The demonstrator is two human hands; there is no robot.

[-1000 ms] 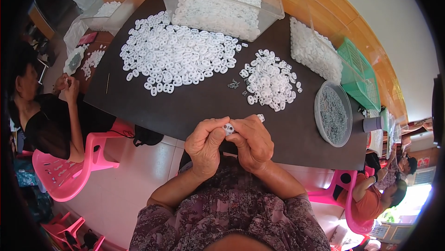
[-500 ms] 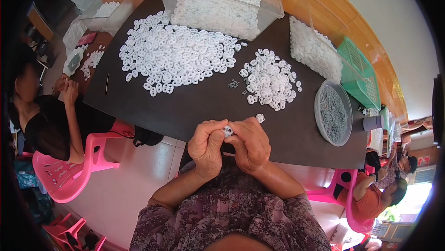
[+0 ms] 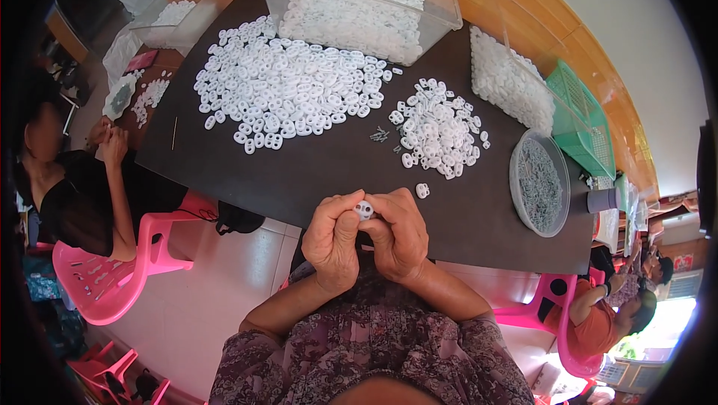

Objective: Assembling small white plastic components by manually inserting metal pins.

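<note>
My left hand (image 3: 330,240) and my right hand (image 3: 398,234) meet at the near edge of a dark table (image 3: 314,173), pinching one small white plastic piece (image 3: 364,210) between the fingertips of both. Another single white piece (image 3: 422,190) lies on the table just beyond my right hand. Farther out sit a small heap of white pieces (image 3: 437,127) and a large spread of them (image 3: 288,91). A few tiny grey metal parts (image 3: 381,135) lie between the two heaps.
A round grey bowl of small metal parts (image 3: 539,182) stands at the right. Clear bins of white pieces (image 3: 359,1) line the far edge, with a green basket (image 3: 587,117) behind. A person on a pink chair (image 3: 112,270) works at the left; another person (image 3: 598,315) sits at the lower right.
My hands have stayed together on the white piece, with only slight finger shifts. The heaps have not moved.
</note>
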